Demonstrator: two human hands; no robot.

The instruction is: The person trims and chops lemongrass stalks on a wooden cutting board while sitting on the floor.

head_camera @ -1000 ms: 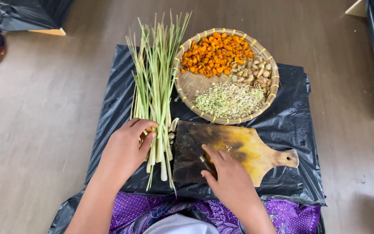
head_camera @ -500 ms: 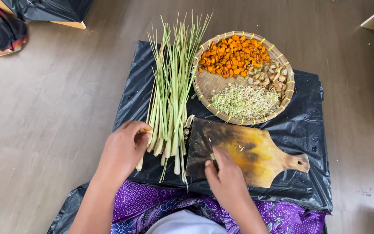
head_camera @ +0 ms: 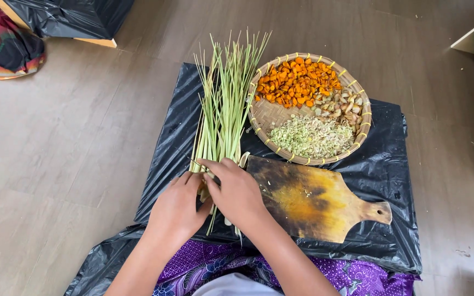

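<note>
**Both hands on the lemongrass**

While I look down from the head camera, my left hand (head_camera: 178,211) and right hand (head_camera: 236,193) meet at the thick pale ends of the lemongrass stalks (head_camera: 223,109). Both grips are curled shut around those ends, I think to bunch them together. The stalks lie on the black plastic sheet (head_camera: 379,164), which keeps them off the floor (head_camera: 61,137), just left of the wooden cutting board (head_camera: 314,200). Beyond the board sits a woven tray (head_camera: 267,116) of orange turmeric pieces (head_camera: 297,82) and chopped lemongrass (head_camera: 311,137), close enough to reach.
</note>
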